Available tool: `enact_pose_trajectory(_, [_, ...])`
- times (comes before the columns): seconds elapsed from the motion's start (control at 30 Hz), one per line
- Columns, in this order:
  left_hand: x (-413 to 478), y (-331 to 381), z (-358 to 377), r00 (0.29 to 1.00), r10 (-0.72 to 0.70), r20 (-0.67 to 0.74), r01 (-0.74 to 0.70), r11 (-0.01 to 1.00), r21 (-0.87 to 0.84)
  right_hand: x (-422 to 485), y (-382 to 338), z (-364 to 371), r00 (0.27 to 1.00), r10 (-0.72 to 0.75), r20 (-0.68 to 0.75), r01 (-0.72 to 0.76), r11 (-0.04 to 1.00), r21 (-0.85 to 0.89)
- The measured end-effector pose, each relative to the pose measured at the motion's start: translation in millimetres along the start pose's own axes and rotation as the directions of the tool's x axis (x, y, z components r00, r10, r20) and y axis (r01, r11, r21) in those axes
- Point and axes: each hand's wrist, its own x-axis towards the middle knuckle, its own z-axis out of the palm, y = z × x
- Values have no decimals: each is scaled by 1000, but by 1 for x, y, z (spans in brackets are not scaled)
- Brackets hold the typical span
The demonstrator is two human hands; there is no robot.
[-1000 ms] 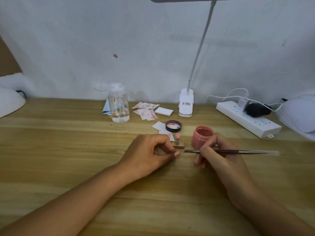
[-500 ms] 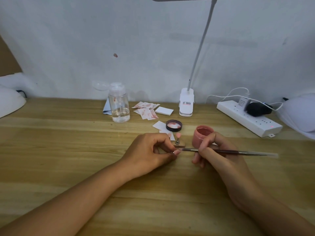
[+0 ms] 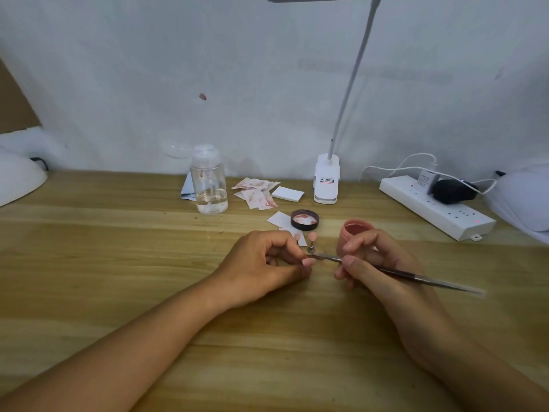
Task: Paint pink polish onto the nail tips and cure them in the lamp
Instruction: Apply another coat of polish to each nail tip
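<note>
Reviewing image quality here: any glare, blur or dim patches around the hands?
Head view: dim, flat light, no glare, faint shadows under the left hand and right hand; head view: the nail tip is small and soft-edged, and the brush fades at its far end, blur or clear plastic, cannot tell.

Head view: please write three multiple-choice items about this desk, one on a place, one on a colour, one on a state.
1. The jar lid lies: A on the power strip; B on the clear bottle; C on the table behind the left hand.
2. The open polish jar is: A pink; B blue; C black.
3. The right hand: A lies flat; B holds the brush; C holds a tissue.
Answers: C, the lid sits on the table beyond the knuckles; A, its wall is pink; B, fingers pinch the brush handle.
</note>
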Motion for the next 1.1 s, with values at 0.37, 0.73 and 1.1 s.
enact_pose_trajectory(0.37, [0, 0, 1, 1000, 0, -10, -1, 1000, -25, 0, 2, -1, 999, 35, 1, -35, 999, -25])
enact_pose_trajectory(0.73, [2, -1, 1, 1000, 14, -11, -14, 999, -44, 1, 2, 0, 1000, 28, 1, -27, 999, -32])
enact_pose_trajectory(1.1, [1, -1, 0, 1000, 22, -11, -22, 999, -32, 1, 1, 0, 1000, 29, -10, -30, 998, -59])
